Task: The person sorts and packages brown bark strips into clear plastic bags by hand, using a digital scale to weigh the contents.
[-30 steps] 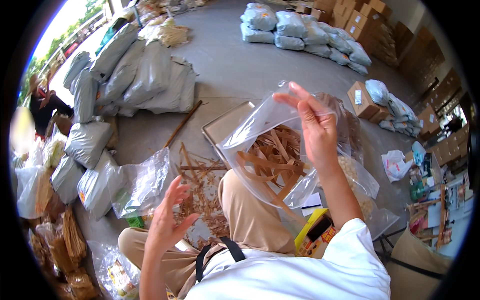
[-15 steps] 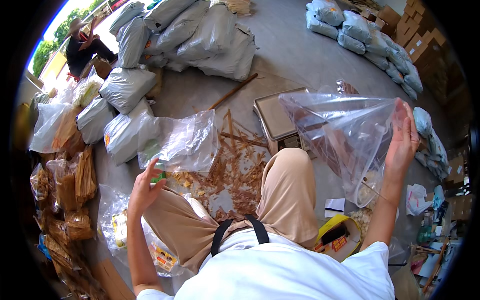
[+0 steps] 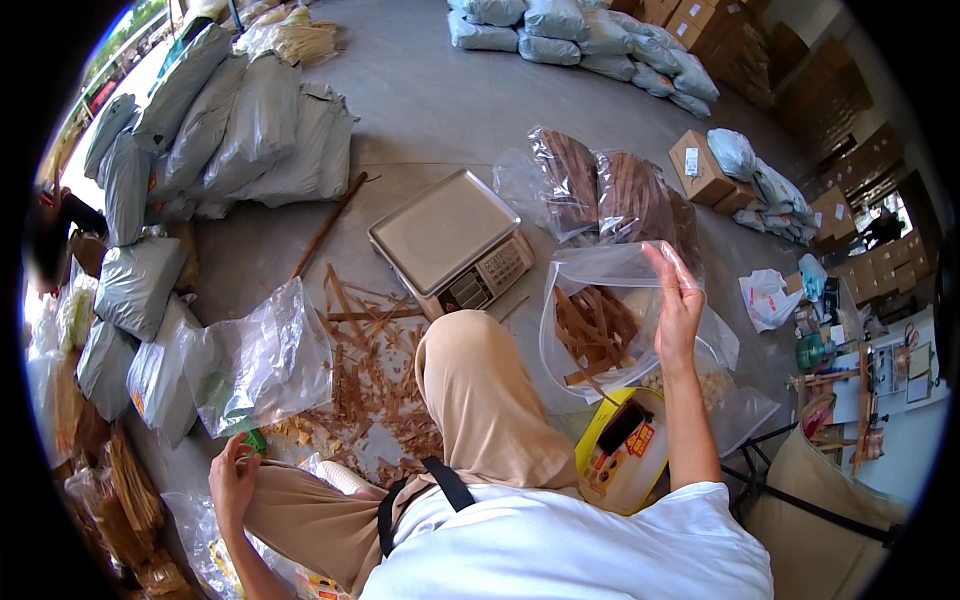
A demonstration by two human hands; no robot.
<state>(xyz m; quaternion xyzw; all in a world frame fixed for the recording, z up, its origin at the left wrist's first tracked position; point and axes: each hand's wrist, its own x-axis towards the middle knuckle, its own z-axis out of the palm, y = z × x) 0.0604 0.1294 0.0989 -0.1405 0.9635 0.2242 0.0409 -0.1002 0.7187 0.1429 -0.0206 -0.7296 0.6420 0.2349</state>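
Two hands work apart: the right hand [image 3: 678,300] pinches the rim of a clear bag [image 3: 610,330] of wood strips, just right of the scale [image 3: 440,235]. Well left and nearer the person, the left hand [image 3: 232,482] grips a green object [image 3: 256,441] on the floor.

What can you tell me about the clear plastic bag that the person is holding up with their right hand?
The clear plastic bag is see-through and crinkled, made of thin glossy film. The right hand pinches its upper rim at the right side, so the mouth stands open and the body sags down toward the grey floor. Inside lie flat reddish-brown wood strips, heaped loosely at the bottom. The bag hangs just right of the person's bent knee, in front of the weighing scale and the filled bags of similar strips behind it.
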